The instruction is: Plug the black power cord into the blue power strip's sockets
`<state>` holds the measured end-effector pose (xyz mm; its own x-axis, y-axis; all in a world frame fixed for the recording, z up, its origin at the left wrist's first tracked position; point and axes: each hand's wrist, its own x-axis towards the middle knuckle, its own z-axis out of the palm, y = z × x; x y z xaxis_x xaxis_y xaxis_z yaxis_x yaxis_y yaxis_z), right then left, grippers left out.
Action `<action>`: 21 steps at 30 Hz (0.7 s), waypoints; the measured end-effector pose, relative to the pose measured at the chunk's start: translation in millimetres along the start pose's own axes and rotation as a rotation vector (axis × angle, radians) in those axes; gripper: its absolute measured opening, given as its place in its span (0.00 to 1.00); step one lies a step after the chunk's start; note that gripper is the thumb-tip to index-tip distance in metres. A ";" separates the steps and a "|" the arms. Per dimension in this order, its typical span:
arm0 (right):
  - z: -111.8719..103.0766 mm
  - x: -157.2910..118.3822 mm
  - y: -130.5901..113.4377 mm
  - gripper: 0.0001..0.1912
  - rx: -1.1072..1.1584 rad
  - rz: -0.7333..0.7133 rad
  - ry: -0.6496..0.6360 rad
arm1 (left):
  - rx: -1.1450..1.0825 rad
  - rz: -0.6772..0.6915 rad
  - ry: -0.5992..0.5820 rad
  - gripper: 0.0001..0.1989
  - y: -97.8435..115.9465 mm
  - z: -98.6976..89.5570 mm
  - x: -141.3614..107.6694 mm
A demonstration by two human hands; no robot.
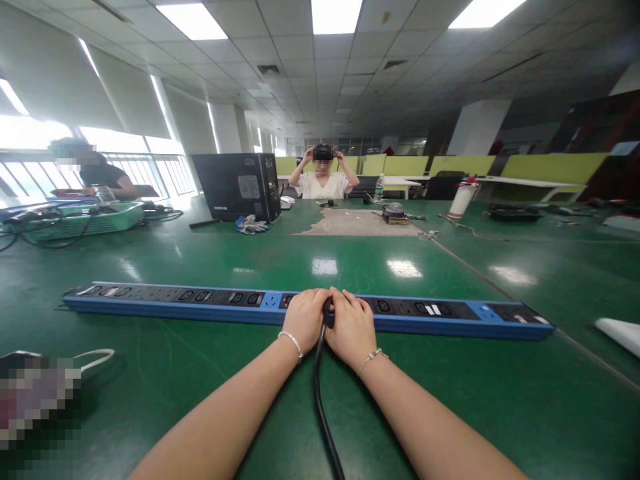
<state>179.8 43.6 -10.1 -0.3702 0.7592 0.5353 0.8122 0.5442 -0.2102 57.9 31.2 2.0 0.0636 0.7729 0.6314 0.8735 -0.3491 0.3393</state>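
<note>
A long blue and black power strip (220, 313) lies across the green table in front of me, its sockets facing up. My left hand (306, 317) and my right hand (353, 320) meet at its middle, with curled fingers over the strip. Between them a black cable (320, 393) runs from the strip's near side down toward me. The hands cover the part of the strip where the cable's end sits, so I cannot see how it joins. Both hands are closed, and most of the fingertips are hidden.
Beyond the strip stand a black computer case (235, 187), gloves (251, 225) and a white bottle (463, 198). A green basket with cables (95, 219) is at left. Across the table, a person (324, 181) raises both hands to a headset. Another person (107, 175) sits far left.
</note>
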 end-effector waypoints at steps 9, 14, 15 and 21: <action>-1.5 -0.5 0.9 0.26 -0.034 -0.031 -0.041 | -0.076 -0.180 0.146 0.14 -23.0 -43.4 5.4; -2.0 -0.3 0.9 0.27 -0.023 -0.032 -0.039 | -0.124 -0.375 0.087 0.15 -81.3 -79.3 -9.4; -1.9 -0.2 1.1 0.27 -0.024 -0.029 -0.040 | -0.138 -0.367 0.035 0.15 -88.3 -83.4 -11.8; -1.8 0.0 2.3 0.26 -0.029 -0.026 -0.041 | -0.108 -0.328 -0.112 0.16 -92.2 -88.2 -17.1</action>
<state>182.5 44.1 -9.1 -0.4093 0.7593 0.5059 0.8145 0.5539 -0.1724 -66.3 3.4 21.4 -0.1544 0.9040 0.3987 0.8007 -0.1219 0.5865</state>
